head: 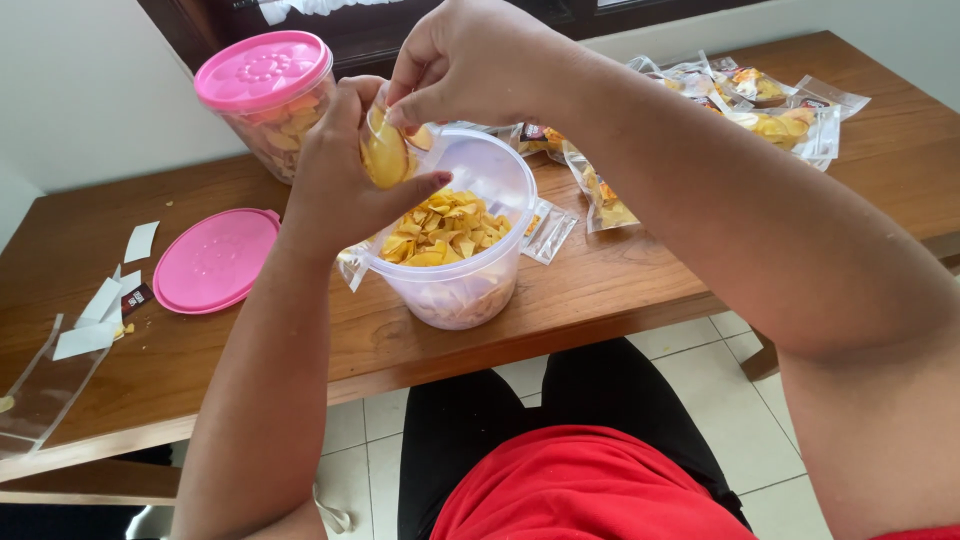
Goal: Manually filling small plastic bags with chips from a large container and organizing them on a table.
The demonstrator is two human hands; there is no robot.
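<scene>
Red shirt (590, 490) nearest; left hand (335, 170) clamped on small packet (385, 155), right hand (470, 65) pinching its top over half-full tub (460, 290); several full packets (770, 115) left on bench (620, 290); empties (40, 385) discarded.

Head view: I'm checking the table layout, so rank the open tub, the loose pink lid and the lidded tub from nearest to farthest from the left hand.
From the left hand:
1. Open tub, just right, below it.
2. Lidded tub, left, behind.
3. Loose pink lid, flat, lower left.

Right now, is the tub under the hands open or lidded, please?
Open: the tub shows chips inside, and a pink lid lies beside it.
</scene>
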